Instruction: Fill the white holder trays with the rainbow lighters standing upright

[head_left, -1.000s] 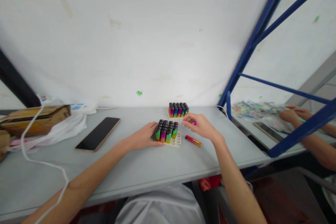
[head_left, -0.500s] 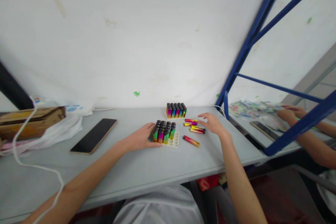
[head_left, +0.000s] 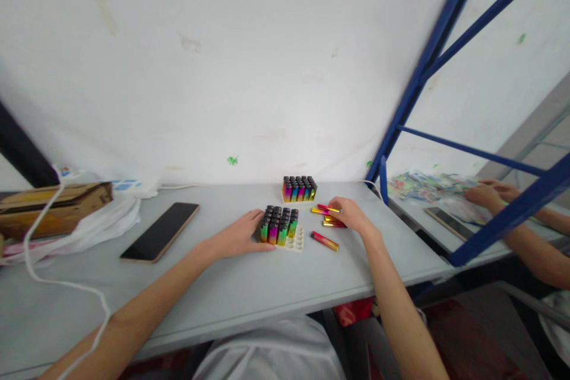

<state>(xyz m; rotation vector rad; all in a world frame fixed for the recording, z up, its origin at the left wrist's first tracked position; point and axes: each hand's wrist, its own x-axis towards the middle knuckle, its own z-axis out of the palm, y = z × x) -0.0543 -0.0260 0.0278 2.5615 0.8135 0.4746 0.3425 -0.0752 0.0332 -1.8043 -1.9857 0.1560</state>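
Observation:
My left hand [head_left: 243,234] is wrapped round the left side of a white tray [head_left: 295,241] with round slots. Several upright lighters [head_left: 278,225] with black tops and rainbow bodies fill the tray's left part; slots at its right show bare. My right hand [head_left: 350,212] has its fingers closed on a red-yellow lighter [head_left: 328,208], which tilts over other lighters lying on the table. Nearer the front edge lies a single red and gold lighter [head_left: 325,241]. Behind, a second full block of lighters [head_left: 300,189] stands near the wall.
A black phone [head_left: 161,231] lies to the left, beside a cardboard box [head_left: 57,205], a white plastic bag [head_left: 107,219] and a white cable [head_left: 66,285]. A blue metal frame [head_left: 407,92] rises at the right. Beyond it, another person's hands [head_left: 490,193] are over small packets.
My right hand has moved down and left onto the loose lighters and closed on one, which is now tilted. My left hand stays at the tray.

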